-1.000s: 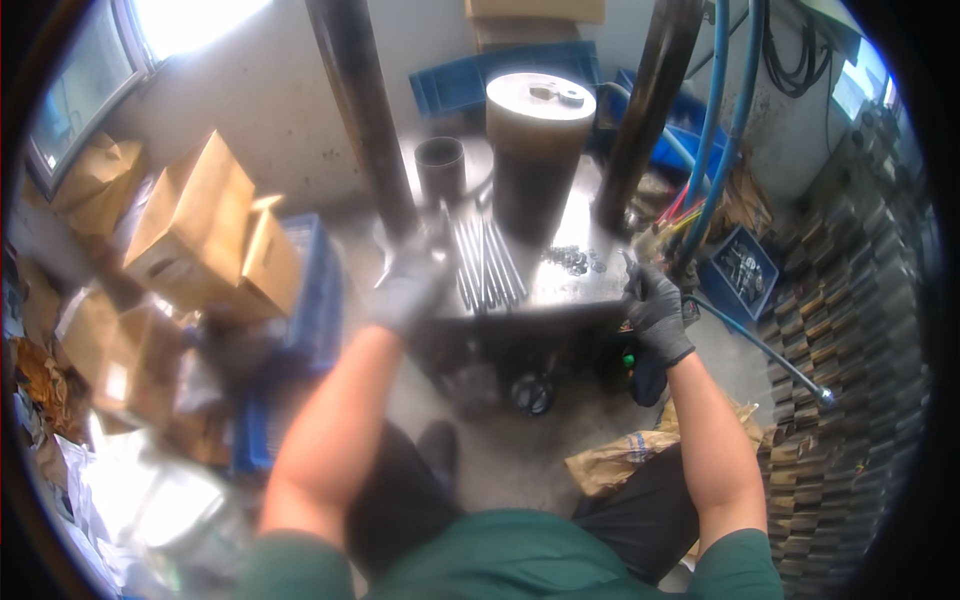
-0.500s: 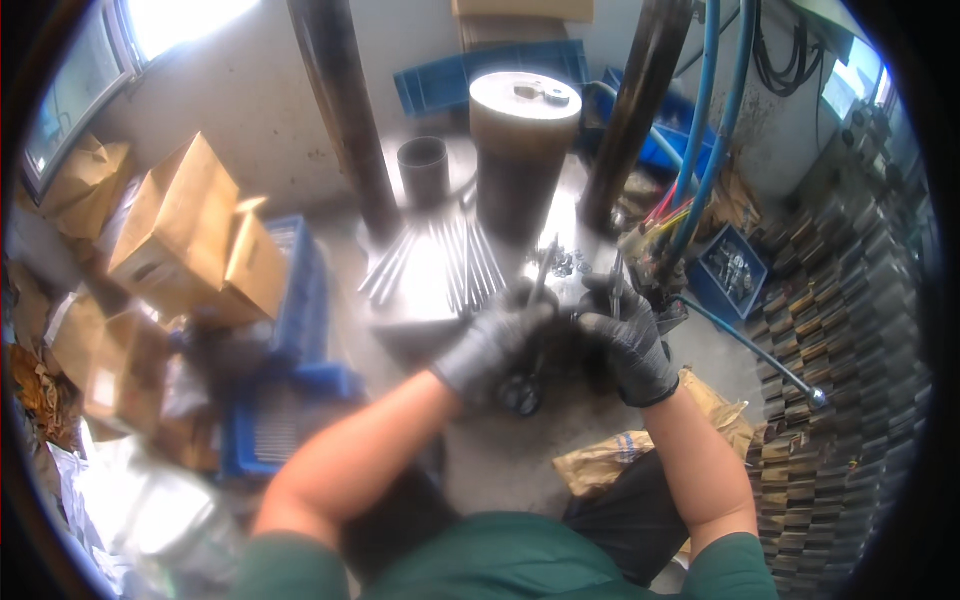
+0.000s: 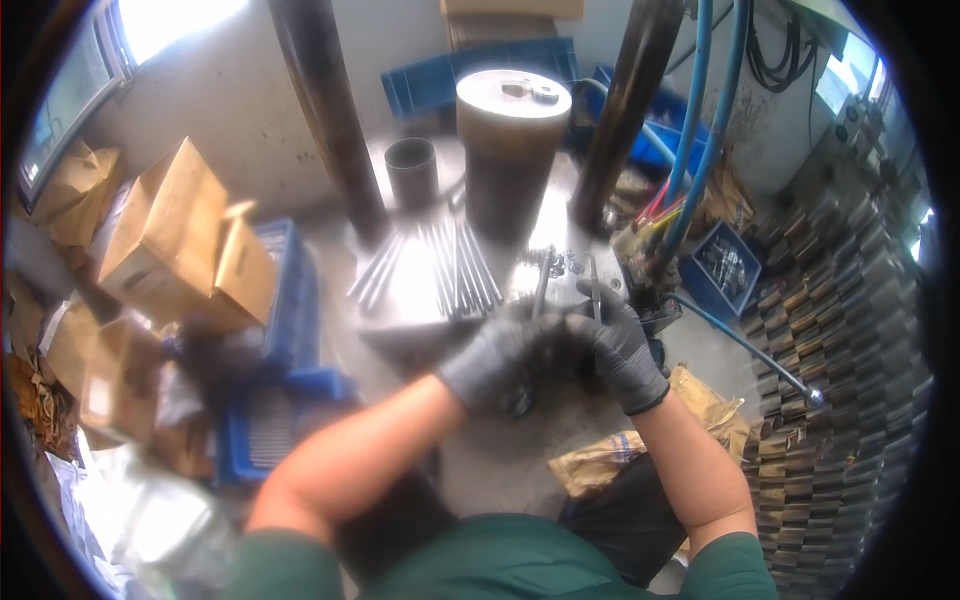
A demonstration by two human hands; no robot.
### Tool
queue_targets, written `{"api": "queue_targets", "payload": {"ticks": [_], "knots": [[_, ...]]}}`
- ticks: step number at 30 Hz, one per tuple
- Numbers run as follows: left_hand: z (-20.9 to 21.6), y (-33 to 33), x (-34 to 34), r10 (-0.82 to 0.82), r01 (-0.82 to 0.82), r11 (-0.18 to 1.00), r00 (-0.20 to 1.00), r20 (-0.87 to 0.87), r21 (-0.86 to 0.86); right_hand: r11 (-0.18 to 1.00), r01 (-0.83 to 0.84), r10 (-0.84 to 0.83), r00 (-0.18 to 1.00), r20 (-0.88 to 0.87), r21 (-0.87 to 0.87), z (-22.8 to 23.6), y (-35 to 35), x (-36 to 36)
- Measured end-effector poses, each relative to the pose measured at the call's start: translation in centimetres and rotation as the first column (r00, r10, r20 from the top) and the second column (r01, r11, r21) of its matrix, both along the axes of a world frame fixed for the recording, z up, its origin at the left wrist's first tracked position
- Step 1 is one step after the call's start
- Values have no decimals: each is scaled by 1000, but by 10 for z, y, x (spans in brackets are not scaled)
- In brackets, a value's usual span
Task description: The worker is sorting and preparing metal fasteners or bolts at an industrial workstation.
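Observation:
Both my hands wear dark grey gloves and meet at the front edge of a steel press table (image 3: 400, 310). My left hand (image 3: 495, 355) is closed around a thin metal rod (image 3: 543, 280) that sticks up from its fingers. Right beside it, my right hand (image 3: 620, 350) pinches a second thin metal rod (image 3: 595, 295). Several similar rods (image 3: 445, 265) lie fanned out on the table to the left of the hands. Small nuts (image 3: 570, 265) lie just beyond the fingertips.
A tall steel cylinder (image 3: 510, 150) and a short dark tube (image 3: 412, 170) stand on the table between two dark columns (image 3: 325, 110) (image 3: 630, 110). Blue hoses (image 3: 700, 110) hang at the right. Cardboard boxes (image 3: 165, 235) and blue crates (image 3: 290, 300) crowd the left; stacked metal parts (image 3: 840, 330) line the right.
My left hand has come from the rods at the table's left side over to the right. The two hands now meet, each holding a rod at the front right edge.

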State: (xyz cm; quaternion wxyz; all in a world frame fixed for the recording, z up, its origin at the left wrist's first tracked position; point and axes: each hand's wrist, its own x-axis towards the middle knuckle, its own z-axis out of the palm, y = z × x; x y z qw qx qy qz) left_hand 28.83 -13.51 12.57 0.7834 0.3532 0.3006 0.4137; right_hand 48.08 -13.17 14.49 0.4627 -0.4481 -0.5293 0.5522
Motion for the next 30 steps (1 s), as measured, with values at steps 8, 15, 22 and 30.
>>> {"api": "queue_targets", "payload": {"ticks": [8, 15, 22, 30], "knots": [[2, 17, -15, 280, -279, 952, 960, -6, -127, 735, -306, -175, 776, 605, 605, -7, 12, 17], [29, 2, -22, 234, -196, 951, 962, 142, -239, 632, -428, -272, 658, 702, 646, 4, 16, 18], [19, 9, -21, 243, -224, 946, 968, 58, -234, 572, -419, -335, 665, 667, 705, 4, 17, 15], [-1, 16, -23, 276, -277, 941, 961, -33, -196, 551, -457, -353, 631, 691, 698, 8, 16, 14]]}}
